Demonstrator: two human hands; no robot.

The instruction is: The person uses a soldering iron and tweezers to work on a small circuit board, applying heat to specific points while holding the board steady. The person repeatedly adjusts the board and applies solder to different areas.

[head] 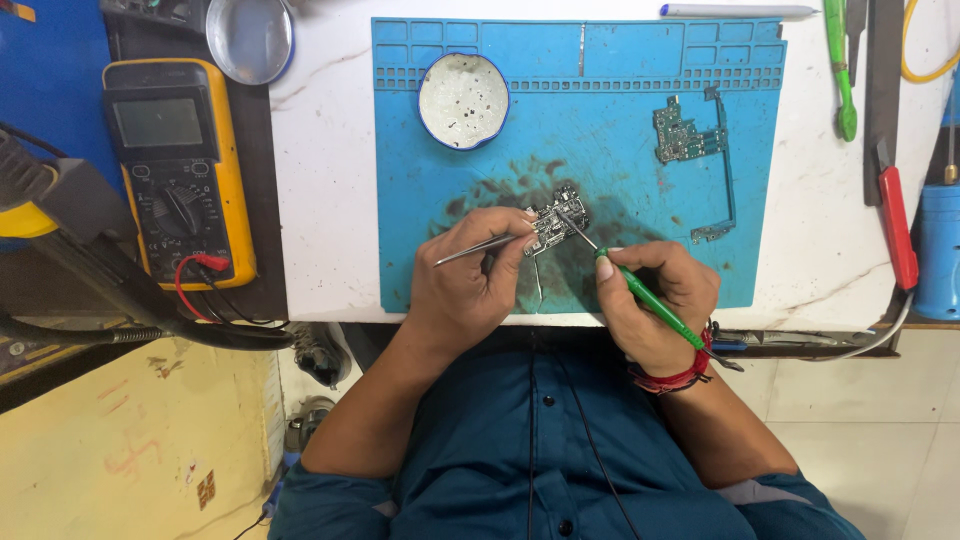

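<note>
A small circuit board lies on the stained middle of a blue work mat. My left hand pinches metal tweezers and rests its fingertips on the board's left edge. My right hand grips a thin green-handled probe like a pen, its metal tip touching the top of the board. Both wrists rest at the mat's near edge.
A second, L-shaped circuit board lies on the mat's right side. A round white dish sits at the mat's upper left. A yellow multimeter with red lead stands left. A red-handled tool and blue container sit at right.
</note>
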